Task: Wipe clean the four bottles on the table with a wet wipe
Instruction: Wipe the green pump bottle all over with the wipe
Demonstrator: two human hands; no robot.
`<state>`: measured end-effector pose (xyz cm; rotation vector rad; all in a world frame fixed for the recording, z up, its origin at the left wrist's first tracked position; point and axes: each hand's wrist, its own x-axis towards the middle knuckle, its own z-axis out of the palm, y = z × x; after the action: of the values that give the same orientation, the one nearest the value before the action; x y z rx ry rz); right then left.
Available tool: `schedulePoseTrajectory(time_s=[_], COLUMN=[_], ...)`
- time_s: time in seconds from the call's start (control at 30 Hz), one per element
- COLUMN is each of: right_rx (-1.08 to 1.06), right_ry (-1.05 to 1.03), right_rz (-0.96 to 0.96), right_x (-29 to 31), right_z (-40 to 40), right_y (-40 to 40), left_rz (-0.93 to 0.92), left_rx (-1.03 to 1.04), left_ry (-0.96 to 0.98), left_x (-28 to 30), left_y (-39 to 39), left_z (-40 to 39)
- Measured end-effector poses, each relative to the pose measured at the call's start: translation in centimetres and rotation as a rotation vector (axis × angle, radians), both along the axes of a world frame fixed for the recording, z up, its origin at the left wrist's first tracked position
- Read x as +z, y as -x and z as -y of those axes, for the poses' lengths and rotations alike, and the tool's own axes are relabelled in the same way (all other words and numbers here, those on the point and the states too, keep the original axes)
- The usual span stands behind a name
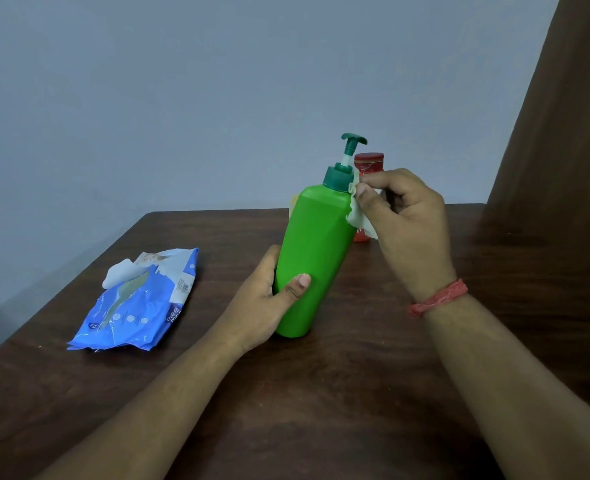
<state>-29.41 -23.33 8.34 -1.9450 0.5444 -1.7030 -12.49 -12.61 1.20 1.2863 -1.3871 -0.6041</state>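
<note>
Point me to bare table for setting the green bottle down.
Free: the table between the forearms; also between the wipes pack and left hand. Crowded: behind the green bottle, where the red bottle stands by the right hand.

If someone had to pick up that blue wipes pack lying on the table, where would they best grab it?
Probably by its near right edge, coming from the right and above. The blue wipes pack lies flat on the table, soft and crumpled, so a pinch on the edge should hold. Its far end has a white wipe sticking out of the open flap, best avoided. That side faces the left hand, now gripping the green bottle.
</note>
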Motion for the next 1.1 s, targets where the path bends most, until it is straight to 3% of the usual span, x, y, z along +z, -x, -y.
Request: schedulePoseTrajectory(time_s=[0.17,0.27,0.47,0.67,0.8,1.1], right_rx=[-0.217,-0.302,-0.199,-0.158,-0.188,0.480], right_ry=[0.448,0.490,0.201,0.318,0.154,-0.440], right_rz=[-0.068,-0.079,-0.023,0.015,0.017,0.211], right_x=[0.4,0.2,-0.1,0.2,-0.6,0.8], right_z=[-1.3,-1.2,-0.1,-0.7,0.4,1.2], right_y=[0.0,0.0,0.5,0.0,0.0,-0.5], left_rz=[0.061,0.075,0.061,0.058,0.052,0.099], left_rx=[0.024,0.022,0.001,0.005,0.002,-0.106], left_ry=[0.003,0.003,0.008,0.014,0.002,-0.033], left_x=[-0.1,-0.2,0.1,-0.2,-0.1,0.5], left_y=[0.2,0.2,0.1,0.1,0.0,0.2], left_z=[0.3,0.3,0.0,0.4,0.3,-0.2])
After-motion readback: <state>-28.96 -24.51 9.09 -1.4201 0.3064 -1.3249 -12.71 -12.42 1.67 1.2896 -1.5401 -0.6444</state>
